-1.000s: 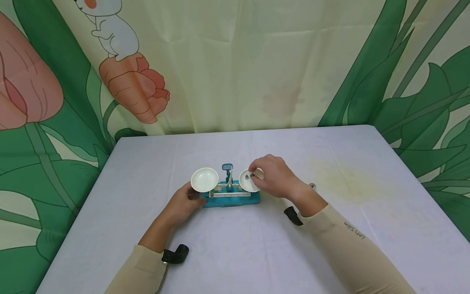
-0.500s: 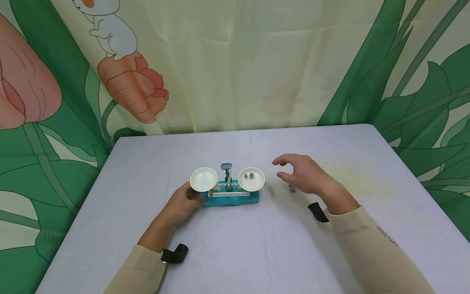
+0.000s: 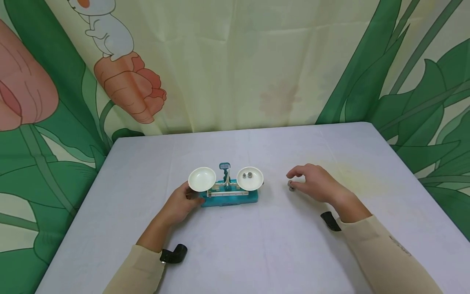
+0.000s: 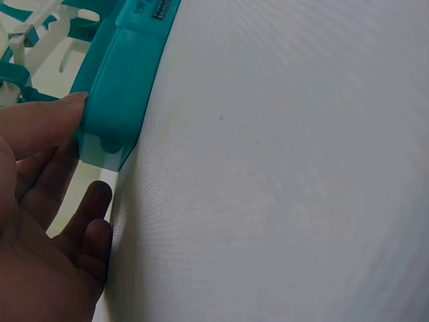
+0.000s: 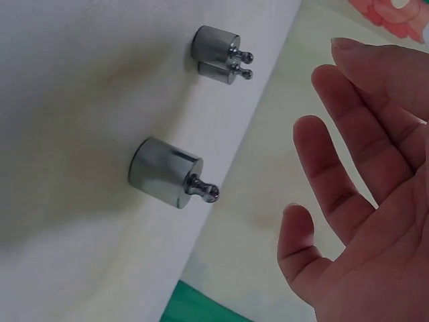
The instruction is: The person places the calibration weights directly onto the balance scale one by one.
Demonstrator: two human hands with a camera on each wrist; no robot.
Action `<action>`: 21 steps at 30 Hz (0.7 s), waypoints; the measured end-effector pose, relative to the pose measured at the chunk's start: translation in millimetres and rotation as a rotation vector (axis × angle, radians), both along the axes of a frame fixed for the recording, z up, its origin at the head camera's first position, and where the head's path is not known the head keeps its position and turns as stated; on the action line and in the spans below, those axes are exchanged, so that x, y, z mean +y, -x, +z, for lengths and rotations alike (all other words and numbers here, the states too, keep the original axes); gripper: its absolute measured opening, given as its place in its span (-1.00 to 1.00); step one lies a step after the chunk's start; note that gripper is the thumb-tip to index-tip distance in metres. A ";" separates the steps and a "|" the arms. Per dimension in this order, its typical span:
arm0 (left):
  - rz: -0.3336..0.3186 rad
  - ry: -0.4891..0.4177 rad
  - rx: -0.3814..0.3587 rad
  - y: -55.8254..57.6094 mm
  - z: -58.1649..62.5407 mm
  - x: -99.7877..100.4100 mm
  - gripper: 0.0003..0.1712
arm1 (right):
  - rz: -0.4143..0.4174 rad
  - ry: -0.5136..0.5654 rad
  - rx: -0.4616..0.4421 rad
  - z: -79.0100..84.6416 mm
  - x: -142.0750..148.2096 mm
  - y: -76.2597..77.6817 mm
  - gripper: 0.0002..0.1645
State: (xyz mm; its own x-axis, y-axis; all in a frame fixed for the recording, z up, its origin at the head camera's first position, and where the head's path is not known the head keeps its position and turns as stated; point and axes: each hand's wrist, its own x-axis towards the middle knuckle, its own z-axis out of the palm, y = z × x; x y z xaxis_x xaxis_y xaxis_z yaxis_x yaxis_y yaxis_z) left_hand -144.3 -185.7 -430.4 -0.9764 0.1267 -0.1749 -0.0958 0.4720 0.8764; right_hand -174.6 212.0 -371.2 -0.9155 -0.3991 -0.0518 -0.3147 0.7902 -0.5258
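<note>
A small teal balance scale (image 3: 231, 199) stands on the table with two white pans. My left hand (image 3: 179, 206) grips the left end of its base; the left wrist view has the thumb on the teal casing (image 4: 124, 80). The left pan (image 3: 202, 179) holds nothing visible, while two small metal weights (image 3: 250, 174) sit in the right pan (image 3: 250, 186). My right hand (image 3: 318, 183) hovers with parted, bent fingers by more weights on the table. In the right wrist view a large cylindrical weight (image 5: 164, 173) stands apart from two smaller weights (image 5: 216, 45), and the hand holds nothing.
A white cloth covers the table (image 3: 235, 249). Behind its far edge hangs a printed curtain (image 3: 235, 73) with leaves, a carrot and a rabbit. Black wrist cameras (image 3: 174, 254) sit on both forearms.
My right hand has drawn back from the right pan, where two weights now show, and moved right to the weights on the table. The left hand keeps its grip on the base.
</note>
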 end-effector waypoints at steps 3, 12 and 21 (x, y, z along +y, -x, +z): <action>0.003 0.013 -0.004 0.6 -0.5 0.2 -0.21 | -0.005 -0.024 0.008 -3.2 2.9 -2.9 -0.75; 0.010 0.024 -0.015 1.4 -0.1 0.2 -0.20 | -0.001 -0.092 0.064 -11.5 2.8 -5.9 -0.75; 0.001 0.019 0.001 -1.3 0.7 1.2 -0.22 | -0.019 -0.143 0.099 -17.8 0.8 -9.2 -0.74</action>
